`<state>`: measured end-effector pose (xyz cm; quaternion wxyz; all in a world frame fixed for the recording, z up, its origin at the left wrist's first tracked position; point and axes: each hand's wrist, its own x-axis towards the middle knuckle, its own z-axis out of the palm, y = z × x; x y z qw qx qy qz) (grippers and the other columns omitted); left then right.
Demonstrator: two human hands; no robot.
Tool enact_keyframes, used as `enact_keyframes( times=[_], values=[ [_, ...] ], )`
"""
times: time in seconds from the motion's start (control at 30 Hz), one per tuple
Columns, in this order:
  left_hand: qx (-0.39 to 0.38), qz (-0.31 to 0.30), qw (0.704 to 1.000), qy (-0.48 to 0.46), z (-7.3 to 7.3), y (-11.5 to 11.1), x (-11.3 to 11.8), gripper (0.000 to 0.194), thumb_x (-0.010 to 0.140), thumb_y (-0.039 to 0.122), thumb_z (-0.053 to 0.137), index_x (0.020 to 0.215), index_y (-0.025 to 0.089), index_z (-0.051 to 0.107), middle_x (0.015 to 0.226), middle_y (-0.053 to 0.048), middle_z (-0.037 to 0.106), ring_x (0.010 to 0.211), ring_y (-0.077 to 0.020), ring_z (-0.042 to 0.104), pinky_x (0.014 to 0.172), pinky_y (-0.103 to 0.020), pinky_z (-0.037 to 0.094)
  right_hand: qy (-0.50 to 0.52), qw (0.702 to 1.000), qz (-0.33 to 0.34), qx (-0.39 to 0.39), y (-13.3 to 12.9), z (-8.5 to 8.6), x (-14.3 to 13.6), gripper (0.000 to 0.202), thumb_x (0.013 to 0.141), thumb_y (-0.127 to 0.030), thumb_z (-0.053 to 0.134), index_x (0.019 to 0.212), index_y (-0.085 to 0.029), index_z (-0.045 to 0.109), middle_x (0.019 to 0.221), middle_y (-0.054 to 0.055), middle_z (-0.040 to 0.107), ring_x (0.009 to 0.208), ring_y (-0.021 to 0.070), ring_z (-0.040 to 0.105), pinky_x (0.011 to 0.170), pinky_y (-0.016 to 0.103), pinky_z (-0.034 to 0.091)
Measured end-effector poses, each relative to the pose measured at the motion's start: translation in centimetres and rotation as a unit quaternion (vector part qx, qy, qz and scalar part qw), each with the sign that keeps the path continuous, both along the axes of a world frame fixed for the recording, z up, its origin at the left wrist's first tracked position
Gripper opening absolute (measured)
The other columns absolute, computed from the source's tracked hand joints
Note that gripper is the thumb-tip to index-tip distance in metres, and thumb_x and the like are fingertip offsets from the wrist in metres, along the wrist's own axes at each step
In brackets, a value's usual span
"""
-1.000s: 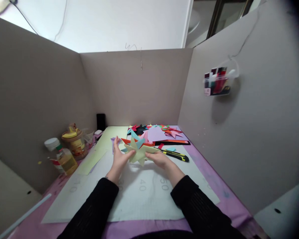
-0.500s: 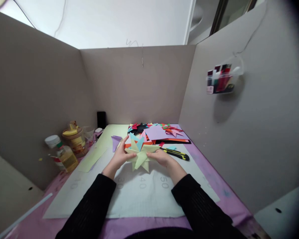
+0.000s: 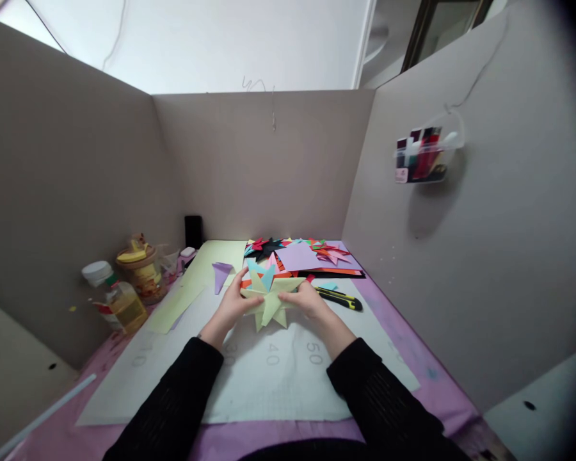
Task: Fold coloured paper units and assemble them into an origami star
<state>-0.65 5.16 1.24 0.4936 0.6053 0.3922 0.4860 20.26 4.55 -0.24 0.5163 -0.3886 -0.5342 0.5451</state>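
A pale yellow-green folded paper star (image 3: 271,304) is held up between my two hands above the white mat (image 3: 288,397). My left hand (image 3: 231,305) grips its left side, thumb on the front face and fingers behind. From the right, my right hand (image 3: 308,302) pinches it the same way, its fingers partly hidden. Just behind the star shows a light blue folded paper piece (image 3: 267,276); whether it touches the star I cannot tell. A yellow and black utility knife (image 3: 340,298) lies right of my right hand. Left of the star lies a purple folded paper (image 3: 221,276).
Colourful folded paper stars (image 3: 269,248) and a lilac sheet (image 3: 297,256) lie at the back. On the left stand a bottle of yellowish liquid (image 3: 127,307) and a brown tub (image 3: 144,275). Grey panels (image 3: 264,166) enclose the table. A clear container (image 3: 425,157) hangs at right.
The view has shifted slightly. Both hands keep their hold on the paper star, which stays almost in the same place.
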Motion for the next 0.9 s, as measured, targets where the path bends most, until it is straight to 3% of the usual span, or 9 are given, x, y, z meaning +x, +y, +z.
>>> enact_keyframes(
  times=[0.1,0.23,0.33,0.43,0.5,0.63,0.77,0.9],
  values=[
    [-0.004,-0.005,1.0,-0.03,0.3,-0.2,0.2,0.098,0.062,0.025,0.081,0.144,0.021,0.028,0.115,-0.014,0.064,0.096,-0.0269,0.066,0.079,-0.034,0.054,-0.011,1.0,-0.023,0.018,0.1,0.1,-0.1,0.045,0.056,-0.033,0.082,0.096,-0.015,0.071,0.097,0.011,0.073,0.086,0.0291,0.069,0.071,0.039,0.055],
    [-0.014,0.007,0.991,-0.134,0.8,0.1,-0.3,0.115,0.063,0.022,0.081,0.148,0.03,0.005,0.12,-0.012,0.061,0.097,-0.0238,0.066,0.08,-0.034,0.053,-0.036,0.997,-0.048,0.051,0.2,0.3,-0.1,0.039,0.059,-0.031,0.079,0.094,-0.016,0.072,0.098,0.01,0.073,0.088,0.0281,0.068,0.075,0.039,0.054],
    [-0.073,-0.045,0.981,-0.172,1.0,0.5,-1.6,0.113,0.069,0.026,0.078,0.148,0.033,-0.003,0.12,-0.011,0.062,0.094,-0.0208,0.066,0.077,-0.03,0.053,-0.051,0.997,-0.036,0.045,0.1,0.7,0.1,0.037,0.06,-0.031,0.078,0.093,-0.015,0.072,0.093,0.01,0.074,0.082,0.0262,0.068,0.069,0.036,0.054],
    [-0.121,-0.194,0.965,-0.131,1.1,0.9,-3.2,0.086,0.074,0.038,0.073,0.146,0.029,0.026,0.124,-0.013,0.06,0.095,-0.0228,0.066,0.072,-0.028,0.052,-0.078,0.996,0.008,0.041,-0.3,1.4,0.3,0.035,0.06,-0.029,0.077,0.092,-0.014,0.072,0.088,0.009,0.073,0.075,0.0235,0.068,0.063,0.032,0.053],
    [-0.11,-0.291,0.946,-0.089,1.2,1.0,-4.1,0.074,0.071,0.046,0.073,0.136,0.022,0.047,0.124,-0.014,0.06,0.102,-0.0272,0.062,0.078,-0.031,0.05,-0.106,0.993,0.028,0.037,-0.5,2.0,0.6,0.033,0.06,-0.027,0.076,0.091,-0.014,0.072,0.085,0.008,0.073,0.071,0.0218,0.067,0.06,0.031,0.052],
    [-0.076,-0.38,0.92,-0.05,1.3,1.1,-4.7,0.079,0.064,0.063,0.07,0.126,0.015,0.057,0.124,-0.017,0.059,0.109,-0.0326,0.056,0.089,-0.039,0.045,-0.15,0.987,0.055,0.038,-0.9,2.9,1.2,0.031,0.063,-0.022,0.072,0.093,-0.015,0.071,0.085,0.007,0.073,0.07,0.02,0.066,0.059,0.029,0.052],
    [-0.079,-0.365,0.927,-0.024,1.3,1.1,-4.2,0.07,0.066,0.054,0.074,0.122,0.014,0.06,0.111,-0.015,0.065,0.096,-0.0272,0.062,0.079,-0.032,0.047,-0.19,0.977,0.088,0.027,-0.9,3.5,1.5,0.03,0.064,-0.021,0.071,0.092,-0.014,0.07,0.086,0.008,0.072,0.068,0.018,0.065,0.056,0.027,0.051],
    [-0.086,-0.27,0.959,0.027,1.0,0.8,-3.4,0.047,0.066,0.036,0.079,0.104,0.011,0.068,0.085,-0.01,0.07,0.075,-0.0215,0.063,0.065,-0.028,0.047,-0.224,0.97,0.078,0.049,-0.4,4.2,0.8,0.03,0.063,-0.019,0.071,0.092,-0.015,0.067,0.082,0.005,0.07,0.065,0.017,0.063,0.054,0.026,0.048]
  ],
)
